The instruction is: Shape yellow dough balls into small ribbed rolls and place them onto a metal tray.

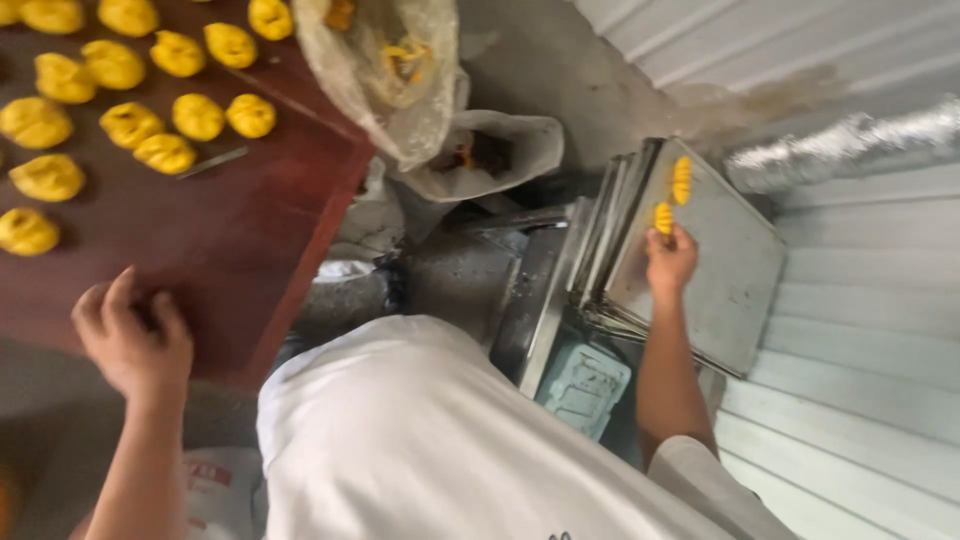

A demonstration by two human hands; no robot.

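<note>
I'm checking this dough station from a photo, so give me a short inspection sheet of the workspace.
Surface: dark red-brown table, worn at the near edge.
Job's things: yellow dough pieces spread on the table; two ridged ones on the top metal tray of a stack.
Clutter: plastic bags, a thin metal strip.
Grippers: left hand rests on the table edge; right hand sets a ridged piece on the tray.
Cables: nothing seen.
Surroundings: foil duct, corrugated wall.

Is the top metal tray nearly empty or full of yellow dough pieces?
Nearly empty. The top metal tray carries one yellow dough piece, and the right hand holds a second piece at its edge.
</note>
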